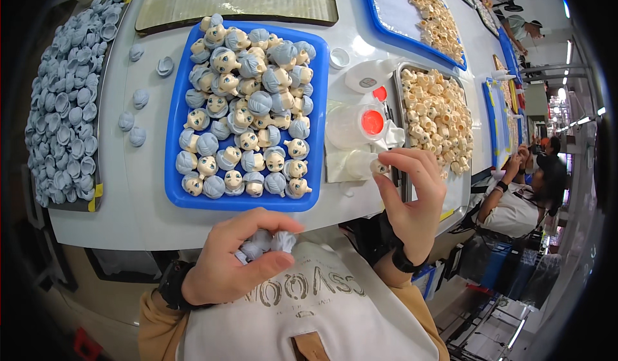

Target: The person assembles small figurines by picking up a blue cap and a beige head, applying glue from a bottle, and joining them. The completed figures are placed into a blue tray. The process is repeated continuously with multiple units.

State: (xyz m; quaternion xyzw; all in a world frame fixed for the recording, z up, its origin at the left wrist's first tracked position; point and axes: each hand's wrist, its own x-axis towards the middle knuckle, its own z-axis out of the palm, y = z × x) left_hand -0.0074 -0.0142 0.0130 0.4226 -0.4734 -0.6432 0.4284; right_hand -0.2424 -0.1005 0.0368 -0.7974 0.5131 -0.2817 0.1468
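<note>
My left hand (225, 258) is curled around several blue-grey doll hair pieces (259, 241), close to my apron at the table's front edge. Thumb and forefinger of my right hand (417, 197) pinch a small cream doll face piece (378, 167). It is beside a small whitish cup (358, 166), whose contents are hidden. Between my hands and beyond them lies a blue tray (241, 202) piled with doll heads (248, 141) that have painted eyes and blue-grey hair.
Loose hair pieces fill a tray (71, 113) at the left; a few more (137, 136) lie on the table. Bottles with red caps (372, 122) stand beside a metal tray (399, 97) of cream face pieces. Another blue tray (380, 23) is behind. People work at the right.
</note>
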